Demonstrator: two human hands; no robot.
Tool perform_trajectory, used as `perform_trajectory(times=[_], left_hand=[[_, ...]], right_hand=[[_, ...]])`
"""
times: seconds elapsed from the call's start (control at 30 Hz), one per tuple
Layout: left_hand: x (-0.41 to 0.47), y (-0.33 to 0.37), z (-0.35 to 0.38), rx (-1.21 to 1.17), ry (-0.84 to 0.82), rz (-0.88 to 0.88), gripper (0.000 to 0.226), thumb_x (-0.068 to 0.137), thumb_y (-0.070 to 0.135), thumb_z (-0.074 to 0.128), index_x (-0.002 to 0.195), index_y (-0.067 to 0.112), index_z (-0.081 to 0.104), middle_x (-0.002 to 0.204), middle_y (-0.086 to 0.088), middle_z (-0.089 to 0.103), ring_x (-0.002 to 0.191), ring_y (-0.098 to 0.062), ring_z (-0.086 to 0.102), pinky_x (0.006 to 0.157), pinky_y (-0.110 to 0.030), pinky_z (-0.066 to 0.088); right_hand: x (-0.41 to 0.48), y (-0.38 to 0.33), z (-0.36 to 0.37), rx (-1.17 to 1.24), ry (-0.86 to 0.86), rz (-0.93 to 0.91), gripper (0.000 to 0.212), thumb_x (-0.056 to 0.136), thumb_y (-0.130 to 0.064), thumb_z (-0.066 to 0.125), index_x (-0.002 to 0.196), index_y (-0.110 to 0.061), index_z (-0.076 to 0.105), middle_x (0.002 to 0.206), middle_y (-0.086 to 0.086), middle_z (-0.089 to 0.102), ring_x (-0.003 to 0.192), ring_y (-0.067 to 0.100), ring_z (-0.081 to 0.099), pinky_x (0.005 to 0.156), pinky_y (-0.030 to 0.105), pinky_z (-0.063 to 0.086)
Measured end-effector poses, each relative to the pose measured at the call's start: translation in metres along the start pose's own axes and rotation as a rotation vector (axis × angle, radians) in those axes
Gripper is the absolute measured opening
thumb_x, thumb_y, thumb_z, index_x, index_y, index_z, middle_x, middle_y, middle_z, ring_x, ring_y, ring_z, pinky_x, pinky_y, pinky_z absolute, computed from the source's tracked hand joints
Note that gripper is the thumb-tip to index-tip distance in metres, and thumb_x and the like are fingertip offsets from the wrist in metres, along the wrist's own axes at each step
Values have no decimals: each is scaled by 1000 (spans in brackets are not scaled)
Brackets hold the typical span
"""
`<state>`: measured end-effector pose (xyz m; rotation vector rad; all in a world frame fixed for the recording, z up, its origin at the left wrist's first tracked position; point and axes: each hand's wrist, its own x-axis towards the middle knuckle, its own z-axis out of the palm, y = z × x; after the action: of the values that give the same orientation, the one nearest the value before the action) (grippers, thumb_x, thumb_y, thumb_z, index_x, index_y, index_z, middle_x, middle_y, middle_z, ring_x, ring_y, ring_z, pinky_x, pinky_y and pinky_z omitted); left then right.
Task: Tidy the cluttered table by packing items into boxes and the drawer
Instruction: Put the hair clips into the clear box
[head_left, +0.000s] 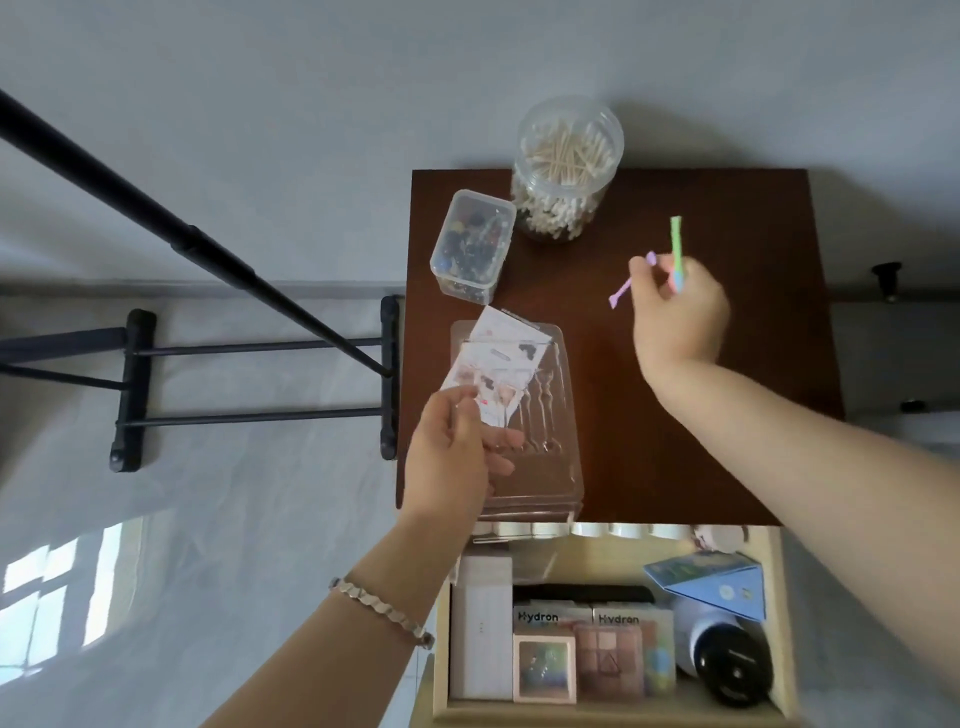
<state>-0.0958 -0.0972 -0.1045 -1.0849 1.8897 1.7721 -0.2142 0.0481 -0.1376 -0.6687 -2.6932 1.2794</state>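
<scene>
A black pole (156, 213) slants across a black rack (136, 389) on grey floor (208, 519).

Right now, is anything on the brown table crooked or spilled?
Nothing is spilled. The small clear plastic box of coloured bits sits crooked near the dark brown table's left edge, and the clear plastic tray lies right at its front edge.

The dark brown wooden bench (649, 415) looks smooth and slightly glossy. The round cotton-swab jar (566, 171) and small rectangular lidded box (471, 247) are clear, shiny plastic.
</scene>
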Motion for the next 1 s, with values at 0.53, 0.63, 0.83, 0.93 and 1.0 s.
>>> perform_trajectory(times=[0.53,0.63,0.83,0.93,1.0], left_hand=[[-85,3,95,84,-416,156,14,99,22,42,99,31,51,72,7,63,55,-2,56,45,-16,41],[-93,-3,101,87,-427,128,14,99,21,42,106,27,52,76,4,65,57,-4,56,46,-19,44],[-102,-7,102,80,-352,87,15,99,23,41,108,24,53,72,0,65,58,-7,61,47,-22,50],[-105,-5,102,50,-327,37,14,98,24,42,105,21,54,67,0,65,59,-11,64,47,-23,51],[-108,-5,103,21,-319,-2,13,99,24,41,101,22,54,67,-1,64,59,-14,65,47,-25,51]], right_hand=[[-78,9,-143,36,-442,121,9,75,-25,74,73,-18,69,54,-3,60,50,8,58,53,23,51],[-81,20,-154,26,-422,132,12,75,-29,74,77,-20,66,55,-8,57,49,2,54,49,12,43],[-83,32,-170,333,-485,408,17,97,-29,38,88,-23,51,57,-4,35,38,1,30,37,14,26],[-89,35,-176,377,-554,396,25,100,-23,31,88,-22,52,58,-1,34,38,2,28,36,15,23],[-94,37,-179,229,-584,269,24,99,-25,35,90,-21,57,55,-6,37,39,3,30,39,17,26]])
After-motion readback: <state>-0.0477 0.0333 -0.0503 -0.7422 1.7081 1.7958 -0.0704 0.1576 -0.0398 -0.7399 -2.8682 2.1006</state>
